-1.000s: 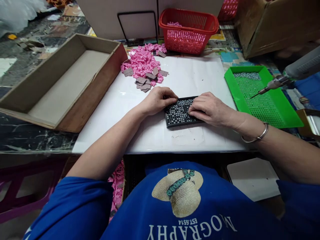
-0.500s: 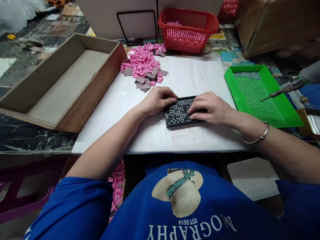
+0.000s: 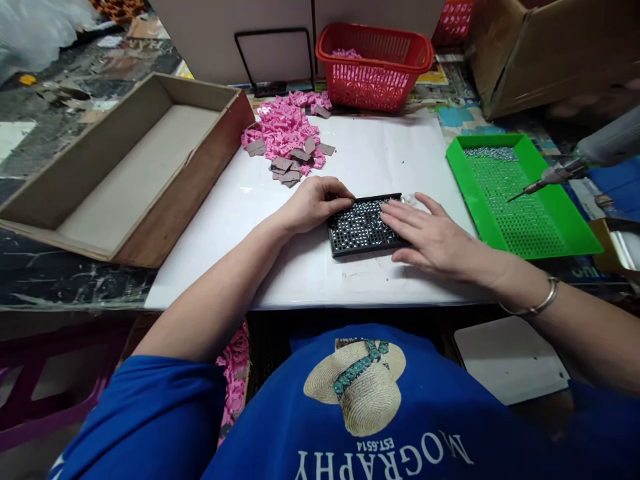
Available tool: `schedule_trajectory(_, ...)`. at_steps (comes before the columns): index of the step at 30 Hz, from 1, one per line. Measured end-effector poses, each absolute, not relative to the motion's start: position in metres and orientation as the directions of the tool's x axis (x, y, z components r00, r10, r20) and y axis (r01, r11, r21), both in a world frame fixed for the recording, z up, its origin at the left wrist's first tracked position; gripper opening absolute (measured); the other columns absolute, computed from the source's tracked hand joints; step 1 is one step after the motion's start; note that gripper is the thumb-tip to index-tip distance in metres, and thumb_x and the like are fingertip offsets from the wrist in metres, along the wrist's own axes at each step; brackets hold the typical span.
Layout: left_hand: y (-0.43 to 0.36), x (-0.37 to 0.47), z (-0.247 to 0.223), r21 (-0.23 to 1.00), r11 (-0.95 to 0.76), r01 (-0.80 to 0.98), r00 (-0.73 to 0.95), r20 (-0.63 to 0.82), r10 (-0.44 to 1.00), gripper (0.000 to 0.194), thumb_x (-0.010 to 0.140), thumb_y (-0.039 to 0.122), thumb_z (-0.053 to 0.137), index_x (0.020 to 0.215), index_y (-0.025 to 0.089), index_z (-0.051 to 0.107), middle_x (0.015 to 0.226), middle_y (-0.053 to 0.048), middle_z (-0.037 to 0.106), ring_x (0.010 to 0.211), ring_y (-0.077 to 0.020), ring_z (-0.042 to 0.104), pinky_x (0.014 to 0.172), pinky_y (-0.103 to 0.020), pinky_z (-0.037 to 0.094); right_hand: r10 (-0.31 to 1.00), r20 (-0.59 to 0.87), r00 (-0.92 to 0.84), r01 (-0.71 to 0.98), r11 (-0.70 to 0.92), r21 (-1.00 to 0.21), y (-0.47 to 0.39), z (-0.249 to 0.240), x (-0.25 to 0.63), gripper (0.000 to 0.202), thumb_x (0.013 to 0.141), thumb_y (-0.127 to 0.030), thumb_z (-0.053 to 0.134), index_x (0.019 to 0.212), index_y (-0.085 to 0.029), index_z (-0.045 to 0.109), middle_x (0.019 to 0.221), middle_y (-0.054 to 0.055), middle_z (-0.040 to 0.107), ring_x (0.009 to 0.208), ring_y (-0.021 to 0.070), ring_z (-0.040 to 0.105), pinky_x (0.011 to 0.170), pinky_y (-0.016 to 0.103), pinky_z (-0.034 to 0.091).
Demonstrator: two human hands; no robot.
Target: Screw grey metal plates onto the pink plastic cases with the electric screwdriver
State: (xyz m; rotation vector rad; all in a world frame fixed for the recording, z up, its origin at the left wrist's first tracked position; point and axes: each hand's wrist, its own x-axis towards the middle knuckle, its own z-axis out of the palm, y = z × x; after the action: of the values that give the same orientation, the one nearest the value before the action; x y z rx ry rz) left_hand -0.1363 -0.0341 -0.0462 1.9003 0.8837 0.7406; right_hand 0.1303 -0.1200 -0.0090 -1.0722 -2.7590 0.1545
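A black perforated tray (image 3: 356, 252) lies on the white work surface in front of me, with many small shiny metal pieces, apparently screws, scattered over its holes. My left hand (image 3: 320, 201) is closed on the tray's far left corner, thumb along the rim. Over the tray's right end, my right hand (image 3: 430, 237) lies flat with fingers stretched and spread, fingertips at the metal pieces; it hides that end. Beyond the left hand is a heap of pink plastic parts (image 3: 285, 127) with several grey-brown flat plates (image 3: 284, 167) at its near edge.
An open wooden box (image 3: 165, 193) stands at the left. At the back is a red basket (image 3: 375, 83) holding pink parts. A green perforated tray (image 3: 575, 233) with small metal pieces sits at the right, a power screwdriver (image 3: 565, 172) hanging over it. A cardboard box (image 3: 540, 60) stands behind.
My right hand has opened from bent, gathered fingers to a flat spread and shifted slightly right. More of the tray's right part shows. My left hand stays at the corner.
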Motion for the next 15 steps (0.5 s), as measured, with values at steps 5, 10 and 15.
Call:
schedule_trajectory(5, -0.033, -0.139, -0.047, 0.849, -0.416, 0.327, 0.576, 0.17, 0.799, 0.019, 0.086, 0.028, 0.067, 0.094, 0.014, 0.076, 0.09, -0.007, 0.073, 0.084, -0.0169, 0.066, 0.082, -0.032, 0.052, 0.749, 0.243, -0.616, 0.724, 0.66, -0.199, -0.133, -0.01, 0.133, 0.058, 0.104, -0.053, 0.029, 0.143, -0.016, 0.052, 0.149, 0.015, 0.054, 0.141, 0.0264, 0.05, 0.123, 0.058, 0.027)
schedule_trajectory(10, -0.046, -0.139, -0.032, 0.611, -0.672, 0.418, 0.55, 0.419, 0.723, 0.022, 0.095, 0.03, 0.06, 0.104, 0.016, 0.075, 0.109, -0.012, 0.074, 0.1, -0.0214, 0.068, 0.094, -0.04, 0.053, 0.921, 0.272, -0.277, 0.806, 0.377, -0.456, -0.132, -0.025, 0.131, 0.054, 0.104, -0.047, 0.029, 0.147, -0.022, 0.049, 0.15, 0.011, 0.054, 0.143, 0.025, 0.048, 0.122, 0.057, 0.033)
schedule_trajectory(15, -0.071, -0.118, -0.022, 0.481, -0.84, 0.253, 0.847, 0.309, 0.432, 0.05, 0.103, 0.044, 0.047, 0.138, 0.01, 0.057, 0.147, -0.021, 0.054, 0.141, -0.0282, 0.049, 0.117, -0.048, 0.04, 0.952, 0.179, -0.247, 0.778, 0.305, -0.549, -0.133, -0.047, 0.131, 0.054, 0.103, -0.045, 0.031, 0.151, -0.023, 0.045, 0.152, 0.011, 0.052, 0.144, 0.0269, 0.046, 0.121, 0.058, 0.035)
